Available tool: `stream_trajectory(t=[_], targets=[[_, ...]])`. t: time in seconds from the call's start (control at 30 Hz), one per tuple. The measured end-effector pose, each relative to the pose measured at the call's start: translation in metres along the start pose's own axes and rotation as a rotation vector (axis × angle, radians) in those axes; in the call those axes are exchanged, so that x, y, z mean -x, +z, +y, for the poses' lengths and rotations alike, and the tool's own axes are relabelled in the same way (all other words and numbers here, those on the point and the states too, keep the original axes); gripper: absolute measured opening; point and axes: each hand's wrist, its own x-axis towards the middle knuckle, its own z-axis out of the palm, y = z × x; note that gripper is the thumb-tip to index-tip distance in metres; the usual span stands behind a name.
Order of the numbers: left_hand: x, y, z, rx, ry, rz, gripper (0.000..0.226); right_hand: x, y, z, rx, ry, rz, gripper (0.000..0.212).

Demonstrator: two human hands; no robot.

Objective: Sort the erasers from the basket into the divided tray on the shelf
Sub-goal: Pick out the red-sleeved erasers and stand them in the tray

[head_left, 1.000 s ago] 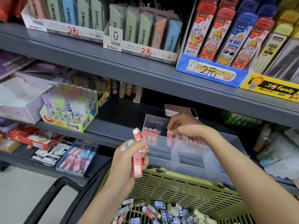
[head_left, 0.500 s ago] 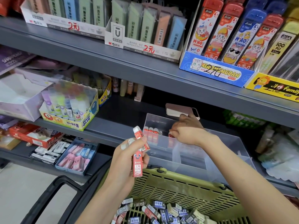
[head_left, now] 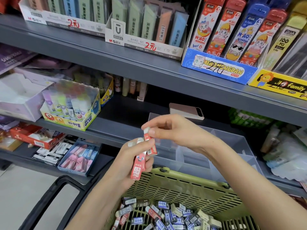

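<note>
R hand (head_left: 176, 131) pinches top of one red eraser (head_left: 153, 148). L hand (head_left: 129, 157) fingers curl round spare erasers (head_left: 137, 168), above basket (head_left: 182, 185), before tray (head_left: 232, 143). Prob. light, stiff, w/ a slick sleeve: grip mid-sleeve.

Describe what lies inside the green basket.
A loose heap of erasers in red, blue and black sleeves lies in the green basket. The right forearm covers its right side, and the near end runs out of frame.

lead-refill box (head_left: 146, 45) up top | blue cat display box (head_left: 219, 68) just beside | glue-stick box (head_left: 71, 117) below — phone (head_left: 186, 111) well apart, flat
</note>
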Motion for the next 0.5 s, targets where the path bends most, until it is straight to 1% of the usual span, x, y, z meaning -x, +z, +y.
stream_trajectory(t=[0.07,0.1,0.13,0.17,0.2,0.23,0.27,0.3,0.33,0.37,0.43,0.5], targets=[[-0.001,0.001,0.001,-0.003,-0.013,-0.013,0.022,-0.002,-0.002,0.001,-0.094,0.023,-0.013,0.011],[-0.002,0.001,0.001,0.012,-0.017,-0.004,0.021,-0.003,-0.006,0.004,-0.155,0.036,0.021,0.009],[-0.004,-0.001,0.001,0.032,-0.019,0.013,0.023,-0.004,-0.013,0.007,-0.215,0.048,0.101,0.008],[-0.006,-0.002,0.002,0.059,-0.021,0.035,0.027,-0.006,-0.022,0.013,-0.247,0.067,0.227,0.008],[-0.007,-0.004,0.002,0.092,-0.022,0.058,0.031,-0.008,-0.031,0.020,-0.224,0.099,0.371,0.010],[-0.009,-0.005,0.002,0.132,-0.022,0.076,0.034,-0.010,-0.040,0.028,-0.139,0.147,0.497,0.013],[-0.010,-0.007,0.003,0.174,-0.020,0.089,0.035,-0.012,-0.047,0.036,-0.005,0.205,0.567,0.016],[-0.011,-0.009,0.003,0.209,-0.019,0.100,0.035,-0.015,-0.050,0.045,0.153,0.260,0.571,0.017],[-0.012,-0.011,0.004,0.235,-0.018,0.109,0.034,-0.017,-0.051,0.053,0.296,0.301,0.539,0.018],[-0.012,-0.012,0.004,0.255,-0.017,0.115,0.035,-0.020,-0.049,0.060,0.393,0.326,0.513,0.018],[-0.013,-0.014,0.003,0.279,-0.013,0.120,0.035,-0.026,-0.045,0.070,0.459,0.348,0.501,0.017],[-0.013,-0.014,0.003,0.281,-0.006,0.127,0.035,-0.030,-0.041,0.076,0.456,0.349,0.470,0.017]])
